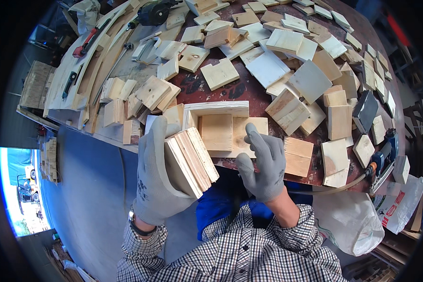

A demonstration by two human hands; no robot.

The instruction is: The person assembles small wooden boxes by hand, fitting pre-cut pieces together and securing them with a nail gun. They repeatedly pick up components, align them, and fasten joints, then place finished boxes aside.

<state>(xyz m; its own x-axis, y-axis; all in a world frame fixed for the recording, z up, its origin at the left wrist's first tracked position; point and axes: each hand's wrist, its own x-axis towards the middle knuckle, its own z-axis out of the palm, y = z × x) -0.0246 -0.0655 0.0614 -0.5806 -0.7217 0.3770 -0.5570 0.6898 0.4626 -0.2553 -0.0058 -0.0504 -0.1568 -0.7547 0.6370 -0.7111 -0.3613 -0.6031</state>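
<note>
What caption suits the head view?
Left grip holds stacked boards; right grip, open, near loose boards on a red table.

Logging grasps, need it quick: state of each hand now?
Left gray-gloved hand: closed on a stack of flat, pale rectangular wooden blocks.
Right gray-gloved hand: open, holding nothing visible.

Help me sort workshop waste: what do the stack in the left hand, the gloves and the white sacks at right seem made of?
Stack: bare wood, shown by pale grain and rough edges; some could be plywood.
Gloves: matt grey fabric, perhaps thinly coated, judging by soft creases.
Sacks: probably thin plastic, slightly glossy, given crumpled folds and highlights.
</note>
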